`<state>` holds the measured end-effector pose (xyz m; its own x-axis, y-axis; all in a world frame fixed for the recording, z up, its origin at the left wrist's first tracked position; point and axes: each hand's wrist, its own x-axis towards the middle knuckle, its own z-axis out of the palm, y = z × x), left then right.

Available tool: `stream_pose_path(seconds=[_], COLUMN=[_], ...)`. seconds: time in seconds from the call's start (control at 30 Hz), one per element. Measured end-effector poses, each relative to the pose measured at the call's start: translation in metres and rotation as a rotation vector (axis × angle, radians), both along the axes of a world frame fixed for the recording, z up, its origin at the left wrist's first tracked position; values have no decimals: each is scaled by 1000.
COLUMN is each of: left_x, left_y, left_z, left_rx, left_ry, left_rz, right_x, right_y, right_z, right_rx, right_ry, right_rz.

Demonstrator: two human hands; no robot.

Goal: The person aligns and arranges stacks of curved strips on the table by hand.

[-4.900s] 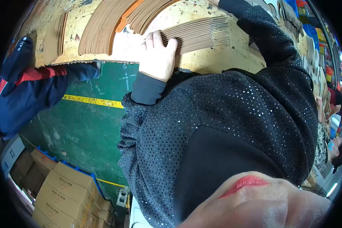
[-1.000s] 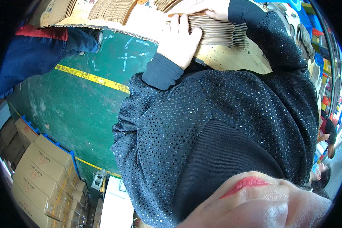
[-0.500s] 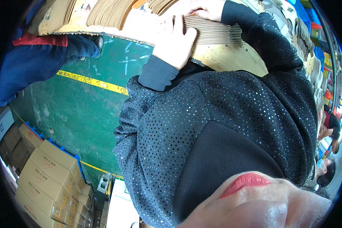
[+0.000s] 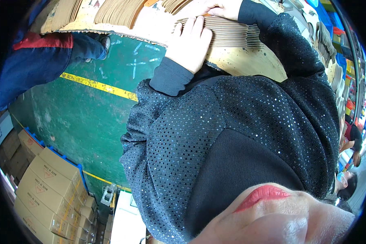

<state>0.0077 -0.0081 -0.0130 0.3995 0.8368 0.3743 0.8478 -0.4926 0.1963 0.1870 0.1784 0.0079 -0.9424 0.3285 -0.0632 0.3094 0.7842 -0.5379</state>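
A fanned row of thin brown sheet-like pieces (image 4: 232, 33) lies on the worktable at the top, in front of me. My left hand (image 4: 190, 44) rests on the left end of this row, fingers stretched out and slightly apart. At the far edge of the same row, my right hand (image 4: 223, 9) is closed, thumb and fingers drawn together. A bit of orange shows under its fingertips; what they hold, if anything, is too small to make out.
More rows of brown pieces (image 4: 120, 12) stand to the left on the worktable (image 4: 248, 61). A person's leg (image 4: 40, 69) is at the left. Stacked cartons (image 4: 49, 191) stand on the green floor (image 4: 85, 126). Shelving and people are at the right.
My left hand has shifted slightly right, its fingers closer together on the row. The right hand remains at the far edge, with orange now showing below its fingers.
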Motion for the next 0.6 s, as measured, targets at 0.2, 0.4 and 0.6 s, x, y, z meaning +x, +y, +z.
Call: stream_pose_path(seconds=[0.2,0.4,0.6], left_x=[1,0,-2], left_y=[1,1,0], left_z=[0,-1,0], left_rx=[17,-15,-63], left_ry=[16,5,-2], left_rz=[10,-6,-20], right_x=[-3,-2,-5], right_y=[-3,-5,-11], right_z=[-6,-9,-10], right_rx=[-31,41,66], right_ry=[147,162,246], right_rz=[-61,-20,-13])
